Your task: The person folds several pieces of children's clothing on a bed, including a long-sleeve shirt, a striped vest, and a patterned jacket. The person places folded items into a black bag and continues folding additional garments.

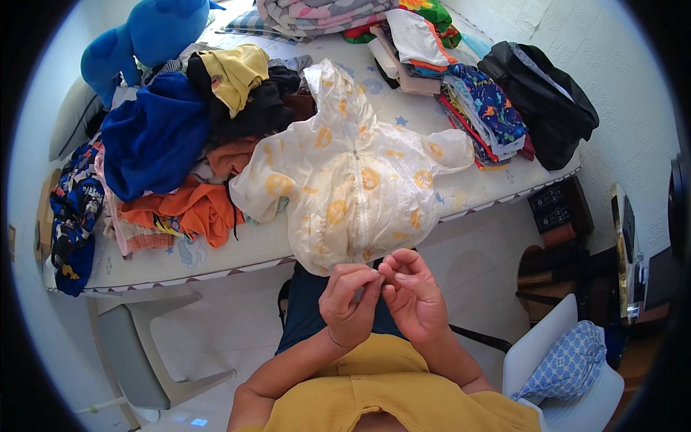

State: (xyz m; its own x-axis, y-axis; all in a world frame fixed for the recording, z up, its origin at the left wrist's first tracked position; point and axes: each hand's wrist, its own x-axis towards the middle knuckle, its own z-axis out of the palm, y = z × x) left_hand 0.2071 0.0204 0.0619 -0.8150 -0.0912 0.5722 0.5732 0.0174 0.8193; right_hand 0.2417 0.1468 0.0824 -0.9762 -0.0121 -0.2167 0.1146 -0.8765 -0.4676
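Observation:
My left hand [350,306] is raised in front of my body, with its thumb and index fingertip pinched together. Whether a tiny thing sits in that pinch is too small to tell. Close against it, my right hand [414,299] has its palm partly showing and its fingers loosely curled and apart, with no object visible in it. The fingertips of both hands meet. Just beyond them, a white hooded zip jacket with yellow print [353,178] lies spread on the bed, its zip closed and its hem hanging at the bed's edge.
Left on the mattress [259,254] is a loose heap of clothes [156,135] below a blue plush toy [156,38]. Folded clothes [486,113] stand right, beside a black garment [540,102]. Grey chair [132,356] and white chair [545,345] flank me.

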